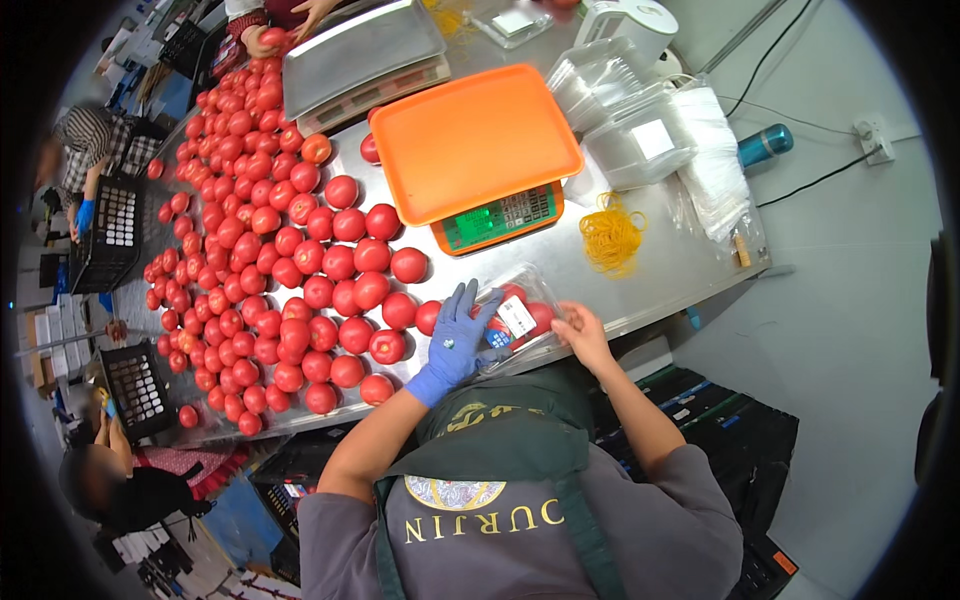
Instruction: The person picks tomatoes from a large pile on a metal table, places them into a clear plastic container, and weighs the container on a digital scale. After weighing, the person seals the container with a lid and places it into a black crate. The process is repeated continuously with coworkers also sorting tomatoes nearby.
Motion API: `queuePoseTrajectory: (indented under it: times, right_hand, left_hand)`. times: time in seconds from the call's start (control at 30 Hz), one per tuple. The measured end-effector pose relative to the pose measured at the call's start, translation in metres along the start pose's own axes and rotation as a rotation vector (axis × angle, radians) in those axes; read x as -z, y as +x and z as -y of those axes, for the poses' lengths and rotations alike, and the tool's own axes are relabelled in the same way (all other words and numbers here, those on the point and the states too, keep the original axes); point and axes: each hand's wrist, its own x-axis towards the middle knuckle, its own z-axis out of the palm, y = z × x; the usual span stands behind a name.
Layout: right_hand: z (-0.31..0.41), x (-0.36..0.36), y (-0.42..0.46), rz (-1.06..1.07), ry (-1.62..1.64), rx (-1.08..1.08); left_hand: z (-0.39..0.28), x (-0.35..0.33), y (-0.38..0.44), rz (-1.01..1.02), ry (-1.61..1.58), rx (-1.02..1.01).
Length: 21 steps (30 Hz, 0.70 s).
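Observation:
A clear plastic clamshell box (541,309) with several tomatoes in it and labels on its lid lies at the table's near edge. My left hand (459,335), in a blue glove, rests on the box's left side, its fingers spread over the lid. My bare right hand (582,330) pinches the box's right edge between thumb and fingers. Left of the box, loose red tomatoes (370,289) spread widely over the metal table. Beyond the box stands a scale with an orange tray (476,142) and a lit green display.
Yellow rubber bands (613,235) lie right of the scale. Behind them are stacked clear boxes (637,139), white bags (712,161) and a teal bottle (765,145). A second scale (365,56) stands at the back, near a co-worker's hand (260,42). Black crates (701,435) sit below right.

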Motion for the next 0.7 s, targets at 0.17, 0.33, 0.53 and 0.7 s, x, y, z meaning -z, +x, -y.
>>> queuePoseTrajectory:
  times: [0.17,0.33,0.53,0.7]
  right_hand:
    - [0.015,0.033,0.068,-0.416,-0.482,0.327]
    - [0.015,0.061,0.077,-0.669,-0.964,0.303]
    - [0.010,0.069,0.072,-0.594,-0.777,0.257]
    - [0.052,0.062,0.046,-0.509,-0.566,0.397]
  left_hand:
    - [-0.041,0.011,0.004,0.144,0.061,0.219]
    - [-0.044,0.016,-0.013,0.352,0.077,0.267]
    - [-0.044,0.047,-0.005,0.321,-0.014,0.306]
    - [-0.040,0.067,0.026,-0.189,-0.418,0.125]
